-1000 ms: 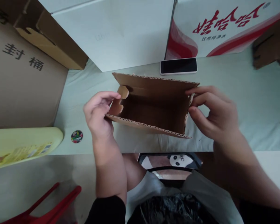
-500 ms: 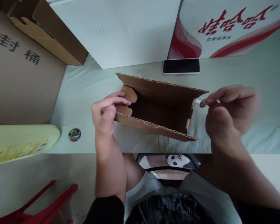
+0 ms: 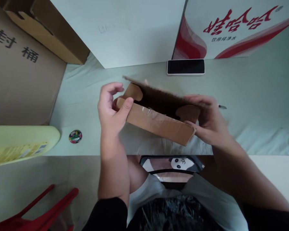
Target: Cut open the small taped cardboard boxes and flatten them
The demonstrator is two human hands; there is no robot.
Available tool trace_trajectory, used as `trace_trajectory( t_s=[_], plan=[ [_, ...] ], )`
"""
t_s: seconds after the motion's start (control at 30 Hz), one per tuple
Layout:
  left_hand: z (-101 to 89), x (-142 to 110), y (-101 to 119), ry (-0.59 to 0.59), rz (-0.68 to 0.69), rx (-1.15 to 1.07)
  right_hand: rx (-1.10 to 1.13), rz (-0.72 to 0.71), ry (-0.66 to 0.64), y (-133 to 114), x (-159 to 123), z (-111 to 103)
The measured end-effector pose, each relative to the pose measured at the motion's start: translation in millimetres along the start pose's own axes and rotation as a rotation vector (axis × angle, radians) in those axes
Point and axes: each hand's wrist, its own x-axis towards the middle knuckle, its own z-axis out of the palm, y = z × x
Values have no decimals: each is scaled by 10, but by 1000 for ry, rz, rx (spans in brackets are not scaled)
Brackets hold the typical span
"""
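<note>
A small brown cardboard box (image 3: pixel 159 123) is held just above a pale green cloth-covered table (image 3: pixel 250 106), its open top tilted away from me and a taped side wall facing me. My left hand (image 3: pixel 110 110) grips the box's left end, thumb on the near wall and fingers curled over a rounded tab. My right hand (image 3: pixel 207 120) grips the right end, fingers over the far wall and thumb near another rounded flap.
A phone (image 3: pixel 185 67) lies face up behind the box. A large brown carton (image 3: pixel 21 80) stands left, a red-and-white carton (image 3: pixel 231 29) at the back right. A small round badge (image 3: pixel 75 136) and a yellow board (image 3: pixel 19 144) sit at the table's left front. Red chair legs (image 3: pixel 50 208) are below.
The box has tipped away from me, so its outer taped wall now faces me. My right hand, off the box half a second ago, has taken hold of the right end again.
</note>
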Motion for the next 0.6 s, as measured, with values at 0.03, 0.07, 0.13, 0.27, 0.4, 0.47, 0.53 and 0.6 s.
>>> trace_trajectory(
  t_s=[0.03, 0.07, 0.13, 0.27, 0.4, 0.47, 0.53, 0.6],
  plan=[
    [-8, 1, 15, 4, 7, 18, 10, -32, -16, -22, 13, -14],
    [-17, 5, 30, 2, 13, 33, 13, -62, -37, -41, 25, -34],
    [-33, 25, 55, -36, 30, 50, 21, -96, -83, -62, 37, -84],
    [-44, 60, 74, -143, 73, 17, 159, -90, -173, -15, 9, -167],
    [-45, 54, 71, -93, -75, -29, 268, 1, -74, 132, -53, -128],
    [-44, 53, 50, -53, -166, -42, 329, 106, -10, 238, -71, -79],
    [-41, 63, 4, 35, -233, -68, 359, 229, 6, 347, -71, -31],
    [-41, 78, -70, 160, -275, -113, 352, 326, -32, 428, -58, 16]
  ],
)
